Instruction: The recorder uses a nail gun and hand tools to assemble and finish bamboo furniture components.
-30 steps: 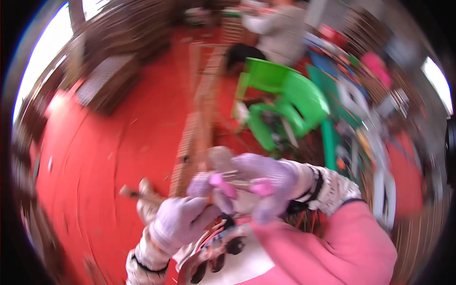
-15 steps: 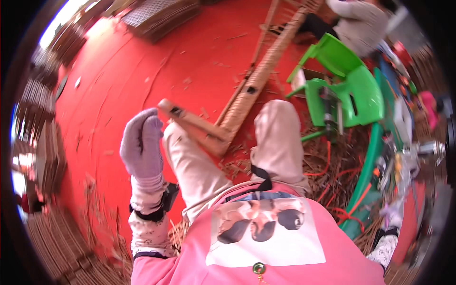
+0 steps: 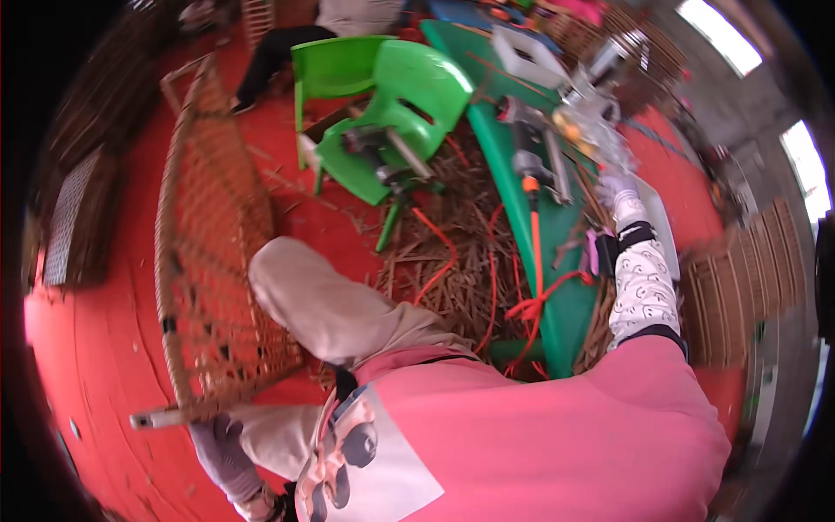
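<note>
My left hand (image 3: 228, 457), in a pale lilac glove, is at the near end of a woven rattan frame (image 3: 209, 252), its fingers curled against the frame's lower edge. The frame stands tilted beside my left leg, its open-mesh face showing. My right hand (image 3: 617, 190), in the same kind of glove, reaches far out over the right side of a green table (image 3: 513, 217). It is right by a crumpled clear plastic bag (image 3: 604, 130); its fingers are too blurred to show whether they hold anything.
Two air-powered tools (image 3: 531, 157) with an orange hose lie on the table near a white tray (image 3: 526, 56). A green chair (image 3: 409, 96) bears another tool (image 3: 374, 152). Rattan scraps (image 3: 452, 235) cover the floor between. Another person (image 3: 348, 17) sits beyond; brown stacks (image 3: 739, 287) stand right.
My view has swung to the right. My left hand, raised beside the frame before, is now at its near end. The frame's mesh face has come into view. My right arm has stretched forward over the table.
</note>
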### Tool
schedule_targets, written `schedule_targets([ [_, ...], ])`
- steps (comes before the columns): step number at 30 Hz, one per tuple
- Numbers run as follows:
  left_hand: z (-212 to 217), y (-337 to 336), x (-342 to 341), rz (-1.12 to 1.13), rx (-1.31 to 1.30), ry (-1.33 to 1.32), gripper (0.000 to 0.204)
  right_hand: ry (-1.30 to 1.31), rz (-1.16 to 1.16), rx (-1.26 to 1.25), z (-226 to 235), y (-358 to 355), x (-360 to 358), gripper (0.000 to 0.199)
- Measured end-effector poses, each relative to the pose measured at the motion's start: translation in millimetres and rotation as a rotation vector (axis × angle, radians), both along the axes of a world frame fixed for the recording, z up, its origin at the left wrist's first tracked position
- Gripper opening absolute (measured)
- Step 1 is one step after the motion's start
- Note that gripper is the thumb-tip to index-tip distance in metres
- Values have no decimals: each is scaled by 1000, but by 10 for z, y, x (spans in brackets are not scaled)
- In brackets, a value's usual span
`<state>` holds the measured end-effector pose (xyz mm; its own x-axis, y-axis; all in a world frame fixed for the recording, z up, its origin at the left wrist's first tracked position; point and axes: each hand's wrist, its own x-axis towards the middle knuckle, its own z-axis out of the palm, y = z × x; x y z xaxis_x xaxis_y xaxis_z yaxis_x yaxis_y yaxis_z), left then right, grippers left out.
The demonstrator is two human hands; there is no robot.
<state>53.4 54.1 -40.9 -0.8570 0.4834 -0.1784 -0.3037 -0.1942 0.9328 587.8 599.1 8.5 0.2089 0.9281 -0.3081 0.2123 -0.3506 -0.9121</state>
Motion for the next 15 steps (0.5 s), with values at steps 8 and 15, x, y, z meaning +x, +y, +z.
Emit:
schedule_targets([
  [8,-8,33,-279,109,-206,-152,53,-430,176,-418,19,-883,241,42],
  [15,78,116,-240,105,-65,-147,37,-1024,161,-222,-473,-651,206,44],
])
